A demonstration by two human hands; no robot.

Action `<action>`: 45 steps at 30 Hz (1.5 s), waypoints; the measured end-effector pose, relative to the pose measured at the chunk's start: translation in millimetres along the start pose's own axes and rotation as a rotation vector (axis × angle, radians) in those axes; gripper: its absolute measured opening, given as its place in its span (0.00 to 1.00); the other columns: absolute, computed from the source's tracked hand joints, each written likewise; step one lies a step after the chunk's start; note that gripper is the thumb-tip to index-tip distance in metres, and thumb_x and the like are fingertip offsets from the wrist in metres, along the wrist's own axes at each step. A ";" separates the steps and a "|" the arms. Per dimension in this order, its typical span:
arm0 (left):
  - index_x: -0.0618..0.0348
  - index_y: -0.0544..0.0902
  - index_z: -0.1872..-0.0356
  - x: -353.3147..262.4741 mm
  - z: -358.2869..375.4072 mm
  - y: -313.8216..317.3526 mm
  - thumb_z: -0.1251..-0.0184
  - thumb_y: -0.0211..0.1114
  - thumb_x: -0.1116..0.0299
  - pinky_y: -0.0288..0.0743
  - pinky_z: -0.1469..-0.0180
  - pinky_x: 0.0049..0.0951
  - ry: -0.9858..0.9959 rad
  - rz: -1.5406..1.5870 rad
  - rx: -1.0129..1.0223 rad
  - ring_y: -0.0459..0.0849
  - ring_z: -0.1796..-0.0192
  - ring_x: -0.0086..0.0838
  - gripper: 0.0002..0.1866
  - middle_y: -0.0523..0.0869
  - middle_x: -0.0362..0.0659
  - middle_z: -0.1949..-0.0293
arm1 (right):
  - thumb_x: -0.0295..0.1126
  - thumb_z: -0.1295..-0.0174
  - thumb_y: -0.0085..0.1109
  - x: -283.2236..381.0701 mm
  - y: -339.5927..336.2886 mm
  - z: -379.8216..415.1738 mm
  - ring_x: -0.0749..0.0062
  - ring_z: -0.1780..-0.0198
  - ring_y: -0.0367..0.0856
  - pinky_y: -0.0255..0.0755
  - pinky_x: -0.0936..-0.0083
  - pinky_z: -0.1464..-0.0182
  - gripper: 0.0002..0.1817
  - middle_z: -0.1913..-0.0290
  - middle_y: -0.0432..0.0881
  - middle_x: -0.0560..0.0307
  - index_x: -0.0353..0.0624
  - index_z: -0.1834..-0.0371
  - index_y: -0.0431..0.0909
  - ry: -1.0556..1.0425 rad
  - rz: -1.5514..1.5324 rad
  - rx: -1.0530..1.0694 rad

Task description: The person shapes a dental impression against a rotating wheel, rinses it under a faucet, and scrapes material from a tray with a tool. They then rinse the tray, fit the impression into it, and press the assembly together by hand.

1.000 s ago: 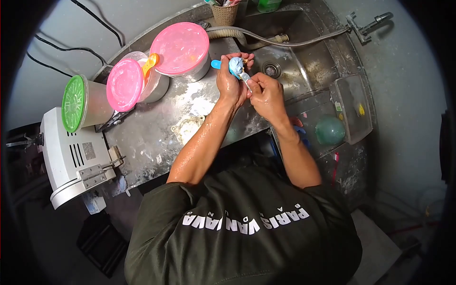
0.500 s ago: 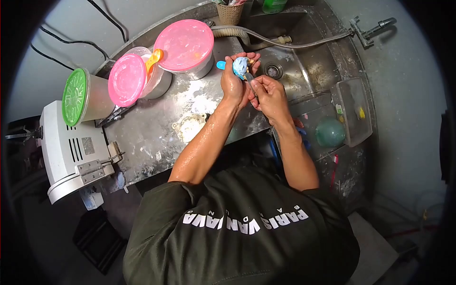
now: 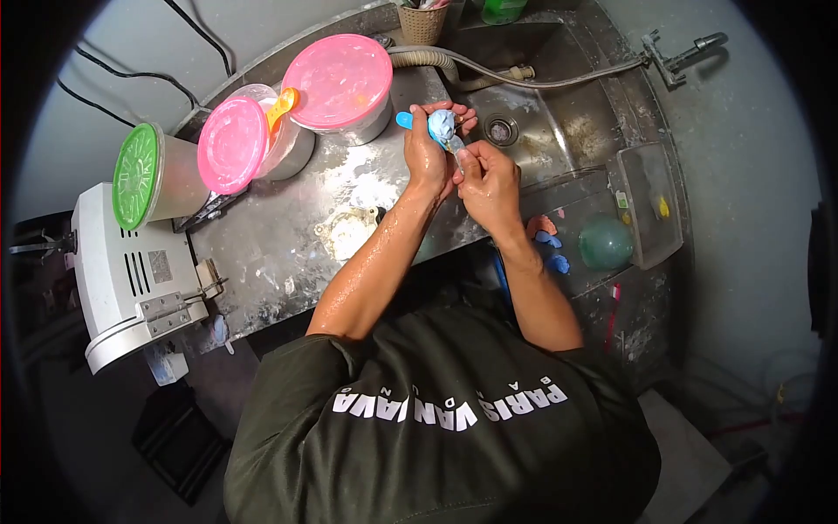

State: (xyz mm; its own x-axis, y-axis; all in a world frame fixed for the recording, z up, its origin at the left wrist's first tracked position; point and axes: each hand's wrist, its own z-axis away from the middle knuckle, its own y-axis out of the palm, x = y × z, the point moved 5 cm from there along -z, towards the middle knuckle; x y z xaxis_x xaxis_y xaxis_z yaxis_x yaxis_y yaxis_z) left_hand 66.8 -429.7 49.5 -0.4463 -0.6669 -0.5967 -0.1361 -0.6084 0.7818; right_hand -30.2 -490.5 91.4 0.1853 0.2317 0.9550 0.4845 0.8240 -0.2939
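Note:
My left hand (image 3: 425,163) is closed around a blue dental impression tray, its handle (image 3: 404,120) sticking out to the left past the thumb. A lump of pale blue-white paste (image 3: 442,125) sits on top of the tray, above the palm. My right hand (image 3: 491,185) is closed on a small spatula (image 3: 457,148), whose pale-looking blade touches or nearly touches the paste's lower edge. Fingers hide the spatula's grip and much of the tray. Both hands are wet and over the counter beside the sink.
Pink-lidded tubs (image 3: 340,83) and a green-lidded tub (image 3: 135,179) stand left, an orange scoop (image 3: 281,108) among them. A white machine (image 3: 140,271) is far left. Right are the sink drain (image 3: 500,131), a green bowl (image 3: 607,243), blue pieces (image 3: 556,263), a clear bin (image 3: 650,205) and a faucet (image 3: 676,65).
My right hand has shifted slightly left and down, turning the spatula so its blade looks paler. Orange and blue pieces beside my right forearm show more now. The paste on the tray looks more rounded.

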 end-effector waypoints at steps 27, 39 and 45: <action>0.72 0.78 0.43 -16.6 7.1 -3.0 0.12 0.44 0.47 0.81 0.44 0.36 -0.054 -0.345 0.286 0.87 0.51 0.36 0.31 0.85 0.56 0.45 | 0.29 0.37 0.77 -18.5 -11.0 -29.3 0.83 0.56 0.83 0.79 0.79 0.50 0.20 0.55 0.90 0.56 0.34 0.43 0.86 -0.029 0.117 0.128; 0.71 0.78 0.46 -18.9 3.9 -10.4 0.10 0.36 0.53 0.78 0.33 0.49 -0.222 -0.202 0.025 0.84 0.37 0.49 0.29 0.82 0.63 0.38 | 0.23 0.35 0.67 -39.1 -26.4 -20.7 0.96 0.70 0.74 0.54 0.91 0.76 0.20 0.54 0.91 0.54 0.36 0.38 0.83 0.221 -0.645 0.227; 0.69 0.82 0.46 -14.5 4.1 -17.4 0.10 0.36 0.53 0.77 0.41 0.40 -0.229 -0.172 -0.062 0.85 0.45 0.41 0.30 0.86 0.56 0.43 | 0.21 0.29 0.53 -36.6 -34.1 -13.7 0.86 0.60 0.75 0.53 0.92 0.78 0.22 0.45 0.89 0.46 0.35 0.32 0.76 0.253 -0.766 0.271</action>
State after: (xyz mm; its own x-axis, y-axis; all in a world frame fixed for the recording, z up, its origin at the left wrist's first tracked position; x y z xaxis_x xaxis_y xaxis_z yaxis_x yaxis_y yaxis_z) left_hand 72.0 -407.8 45.3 -0.6101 -0.4414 -0.6580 -0.1763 -0.7340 0.6559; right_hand -41.8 -534.2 66.0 0.0910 -0.5364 0.8391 0.3388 0.8090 0.4804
